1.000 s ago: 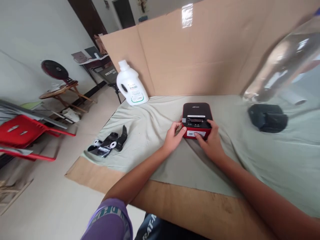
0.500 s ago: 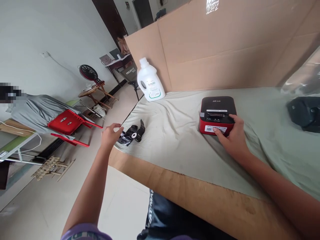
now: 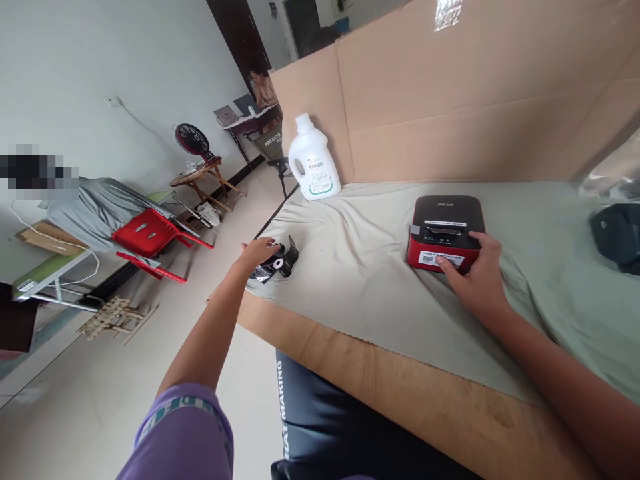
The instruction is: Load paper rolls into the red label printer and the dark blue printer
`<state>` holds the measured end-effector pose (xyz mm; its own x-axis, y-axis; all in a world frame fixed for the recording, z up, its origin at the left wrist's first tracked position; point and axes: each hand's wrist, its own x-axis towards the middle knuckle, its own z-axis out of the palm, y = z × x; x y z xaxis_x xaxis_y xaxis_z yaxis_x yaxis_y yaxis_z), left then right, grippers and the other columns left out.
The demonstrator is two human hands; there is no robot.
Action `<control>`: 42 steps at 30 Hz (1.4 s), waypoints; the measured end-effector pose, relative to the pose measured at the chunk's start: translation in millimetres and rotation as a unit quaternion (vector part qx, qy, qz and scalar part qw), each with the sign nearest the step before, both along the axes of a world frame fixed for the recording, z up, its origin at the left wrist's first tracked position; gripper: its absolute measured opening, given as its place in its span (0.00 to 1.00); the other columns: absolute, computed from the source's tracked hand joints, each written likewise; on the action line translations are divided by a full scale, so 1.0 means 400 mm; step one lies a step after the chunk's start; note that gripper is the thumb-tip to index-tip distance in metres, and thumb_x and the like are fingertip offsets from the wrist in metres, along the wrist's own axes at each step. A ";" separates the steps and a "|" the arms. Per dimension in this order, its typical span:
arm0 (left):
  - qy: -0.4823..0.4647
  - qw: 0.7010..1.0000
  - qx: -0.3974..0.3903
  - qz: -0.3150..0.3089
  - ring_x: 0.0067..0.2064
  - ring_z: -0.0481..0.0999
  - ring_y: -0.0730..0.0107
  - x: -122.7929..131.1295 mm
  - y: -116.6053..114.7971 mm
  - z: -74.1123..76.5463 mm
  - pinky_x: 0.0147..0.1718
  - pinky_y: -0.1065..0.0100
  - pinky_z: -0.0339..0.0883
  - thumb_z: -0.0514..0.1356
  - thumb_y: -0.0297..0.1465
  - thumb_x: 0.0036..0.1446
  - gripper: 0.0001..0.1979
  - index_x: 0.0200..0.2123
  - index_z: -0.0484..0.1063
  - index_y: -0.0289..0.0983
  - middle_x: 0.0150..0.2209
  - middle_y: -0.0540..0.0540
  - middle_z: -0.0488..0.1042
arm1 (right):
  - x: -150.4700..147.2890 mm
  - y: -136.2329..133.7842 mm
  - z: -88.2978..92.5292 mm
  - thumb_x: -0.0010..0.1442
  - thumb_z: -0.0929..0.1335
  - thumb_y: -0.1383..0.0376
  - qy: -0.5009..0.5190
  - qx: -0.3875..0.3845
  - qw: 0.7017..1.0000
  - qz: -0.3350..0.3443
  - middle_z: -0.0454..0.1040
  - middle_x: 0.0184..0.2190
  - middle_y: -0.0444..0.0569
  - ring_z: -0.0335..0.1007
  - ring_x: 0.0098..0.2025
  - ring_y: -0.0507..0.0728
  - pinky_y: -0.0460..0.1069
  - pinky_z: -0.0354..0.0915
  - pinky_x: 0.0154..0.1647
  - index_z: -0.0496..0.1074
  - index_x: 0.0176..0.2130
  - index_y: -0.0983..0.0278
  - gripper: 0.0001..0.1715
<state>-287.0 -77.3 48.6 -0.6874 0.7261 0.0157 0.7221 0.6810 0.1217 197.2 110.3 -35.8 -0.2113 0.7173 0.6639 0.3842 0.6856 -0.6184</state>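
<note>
My right hand [image 3: 480,273] grips the front right corner of a black and red label printer [image 3: 447,233], thumb on its white front label and fingers at the top edge. The printer rests on the grey cloth. At the table's left end, my left hand [image 3: 260,252] reaches over a small black object [image 3: 285,260] with a round white part and a flap sticking up, partly in shiny plastic. My left fingers are extended over it; whether they touch it I cannot make out.
A white detergent bottle [image 3: 314,160] stands against the cardboard wall [image 3: 450,113]. A dark object [image 3: 617,237] lies at the far right. The bare wooden table edge [image 3: 380,353] runs along my side. Left of the table are a red chair [image 3: 147,233] and a person in grey [image 3: 105,207].
My left hand has moved right, from beside the black object to over it. My right hand keeps its hold on the printer. The whole view has shifted slightly.
</note>
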 end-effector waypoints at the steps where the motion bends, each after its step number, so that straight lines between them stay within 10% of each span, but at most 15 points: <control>1: -0.001 1.000 -0.009 -0.003 0.55 0.75 0.41 -0.003 0.014 0.001 0.61 0.46 0.53 0.60 0.43 0.54 0.20 0.47 0.79 0.41 0.44 0.36 0.82 | 0.000 0.001 0.001 0.58 0.72 0.49 -0.001 0.002 1.000 0.000 0.60 0.61 0.59 0.59 0.65 0.72 0.71 0.60 0.65 0.55 0.65 0.57 0.43; 12: -0.013 0.997 -0.071 -0.014 0.54 0.76 0.39 -0.034 0.044 0.026 0.61 0.37 0.48 0.60 0.29 0.47 0.15 0.38 0.82 0.43 0.41 0.38 0.83 | 0.001 -0.002 0.007 0.58 0.71 0.49 0.001 0.007 1.000 0.003 0.60 0.60 0.60 0.59 0.64 0.72 0.71 0.60 0.64 0.56 0.64 0.59 0.42; 23: -0.040 0.989 -0.136 -0.040 0.57 0.75 0.46 -0.054 0.052 0.024 0.62 0.47 0.55 0.61 0.36 0.53 0.23 0.54 0.76 0.45 0.54 0.42 0.79 | 0.002 -0.003 0.004 0.56 0.73 0.52 0.013 -0.010 1.000 0.015 0.59 0.61 0.59 0.59 0.64 0.73 0.72 0.61 0.63 0.57 0.63 0.58 0.42; 29: -0.014 0.984 -0.175 -0.015 0.58 0.74 0.41 -0.058 0.048 0.000 0.58 0.50 0.61 0.62 0.41 0.52 0.18 0.45 0.79 0.41 0.53 0.39 0.79 | 0.003 0.002 0.007 0.56 0.73 0.52 0.008 0.005 1.000 0.014 0.61 0.59 0.59 0.59 0.63 0.74 0.73 0.60 0.63 0.57 0.63 0.57 0.41; 42: 0.109 0.992 -0.065 -0.014 0.51 0.78 0.48 -0.023 -0.004 -0.019 0.50 0.58 0.63 0.62 0.47 0.57 0.26 0.54 0.65 0.42 0.48 0.40 0.80 | 0.002 0.005 0.005 0.56 0.73 0.51 0.007 0.009 1.000 0.006 0.62 0.58 0.59 0.60 0.62 0.72 0.71 0.61 0.63 0.58 0.61 0.59 0.40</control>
